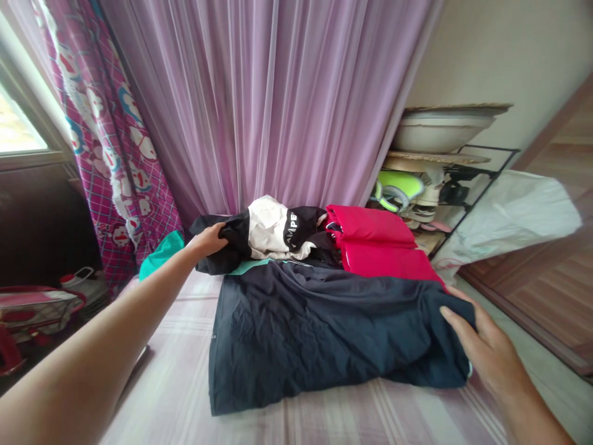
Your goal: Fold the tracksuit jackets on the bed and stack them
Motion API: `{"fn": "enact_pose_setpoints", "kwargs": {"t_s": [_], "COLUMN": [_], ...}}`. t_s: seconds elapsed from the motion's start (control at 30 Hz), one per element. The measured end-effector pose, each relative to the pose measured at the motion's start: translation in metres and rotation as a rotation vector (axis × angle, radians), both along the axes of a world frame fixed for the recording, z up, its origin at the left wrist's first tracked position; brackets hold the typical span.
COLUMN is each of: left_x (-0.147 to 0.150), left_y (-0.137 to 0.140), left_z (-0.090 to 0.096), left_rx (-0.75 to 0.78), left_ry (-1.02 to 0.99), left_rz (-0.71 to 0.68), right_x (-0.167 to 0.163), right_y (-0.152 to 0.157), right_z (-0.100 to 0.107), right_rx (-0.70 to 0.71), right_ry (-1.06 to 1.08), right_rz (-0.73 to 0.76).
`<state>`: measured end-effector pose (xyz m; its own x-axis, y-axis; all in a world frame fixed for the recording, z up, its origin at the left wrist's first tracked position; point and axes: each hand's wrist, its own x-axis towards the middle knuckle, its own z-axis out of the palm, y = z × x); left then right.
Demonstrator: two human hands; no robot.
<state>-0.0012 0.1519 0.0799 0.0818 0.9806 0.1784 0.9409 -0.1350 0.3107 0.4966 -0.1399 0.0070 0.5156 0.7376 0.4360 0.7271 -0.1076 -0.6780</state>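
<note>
A dark navy garment, folded and wrinkled, lies across the bed in front of me. My right hand grips its right end, thumb on top and fingers behind. Beyond it is a bunched black-and-white garment with white lettering. The fingers of my left hand are closed on the black cloth at that garment's left end. Folded red clothing lies behind the navy garment's right half, in two stacked-looking parts. A strip of teal cloth shows between the navy and black pieces.
Striped bedding covers the bed. Lilac curtains hang behind, with a patterned purple curtain at left. A green cloth lies at the bed's left edge. To the right stand a rack with a basin and a white bag.
</note>
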Motion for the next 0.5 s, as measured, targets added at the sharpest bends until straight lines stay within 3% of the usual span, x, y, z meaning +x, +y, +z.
{"fn": "enact_pose_setpoints", "kwargs": {"t_s": [0.13, 0.3, 0.4, 0.5], "left_x": [0.046, 0.098, 0.126, 0.151], "left_y": [-0.024, -0.025, -0.006, 0.019], "left_z": [-0.028, -0.055, -0.068, -0.082], "left_rx": [-0.059, -0.069, -0.097, -0.194], "left_ry": [-0.013, 0.033, 0.09, 0.148], "left_rz": [-0.214, -0.447, -0.462, -0.358], "right_x": [-0.021, -0.031, -0.028, -0.023], "right_y": [0.021, 0.04, 0.042, 0.04], "right_z": [0.01, -0.021, -0.04, -0.05], "right_rx": [-0.015, -0.066, -0.08, -0.064], "right_ry": [-0.224, -0.431, -0.45, -0.469], "right_rz": [0.312, 0.347, 0.348, 0.347]}}
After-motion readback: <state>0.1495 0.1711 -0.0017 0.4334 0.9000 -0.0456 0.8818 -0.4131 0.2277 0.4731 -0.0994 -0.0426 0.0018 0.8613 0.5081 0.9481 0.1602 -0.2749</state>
